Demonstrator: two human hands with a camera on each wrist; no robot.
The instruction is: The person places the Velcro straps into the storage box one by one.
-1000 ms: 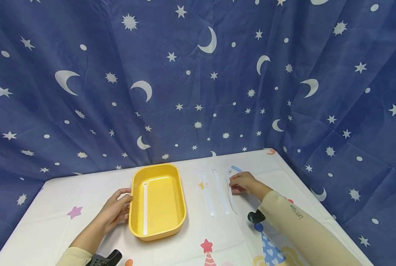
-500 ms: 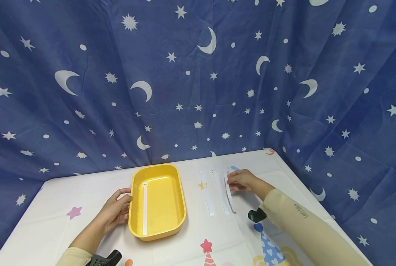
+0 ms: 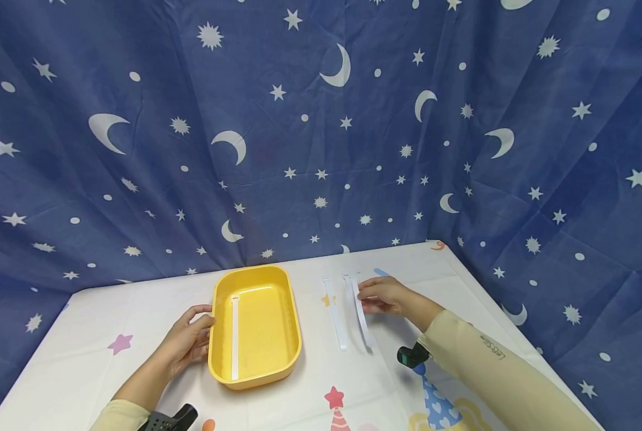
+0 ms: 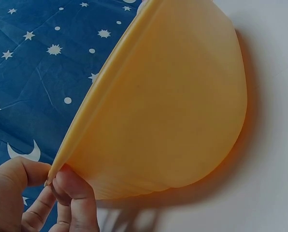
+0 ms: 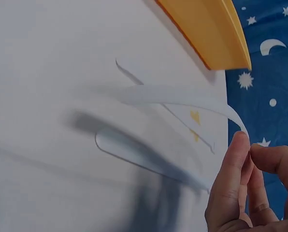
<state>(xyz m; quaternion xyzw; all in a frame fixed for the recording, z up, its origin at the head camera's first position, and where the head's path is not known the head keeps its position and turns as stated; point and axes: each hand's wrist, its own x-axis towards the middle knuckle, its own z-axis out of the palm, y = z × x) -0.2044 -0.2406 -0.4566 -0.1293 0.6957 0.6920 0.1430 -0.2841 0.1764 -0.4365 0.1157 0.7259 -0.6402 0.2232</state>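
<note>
My left hand (image 3: 183, 342) pinches the left rim of a yellow plastic tub (image 3: 295, 323); the left wrist view shows thumb and fingers on either side of the rim. One white strap (image 3: 235, 341) with a slotted end lies lengthwise inside the tub. Between thumb and fingertips, my right hand (image 3: 384, 296) pinches another white strap (image 5: 182, 98) near its far end. That strap bows in the air above the table. Two more straps lie on the cloth: a left one (image 3: 336, 323), and a second strap (image 5: 134, 152) partly hidden under the held one in the head view.
A white tablecloth (image 3: 154, 299) printed with party hats and stars covers the table. Behind and to the right hangs a blue curtain (image 3: 278, 149) with moons and stars, meeting the table's back and right edges.
My right hand has lifted the rightmost strap off the cloth and carried it left, over the neighbouring strap. The left hand and the tub have stayed in place.
</note>
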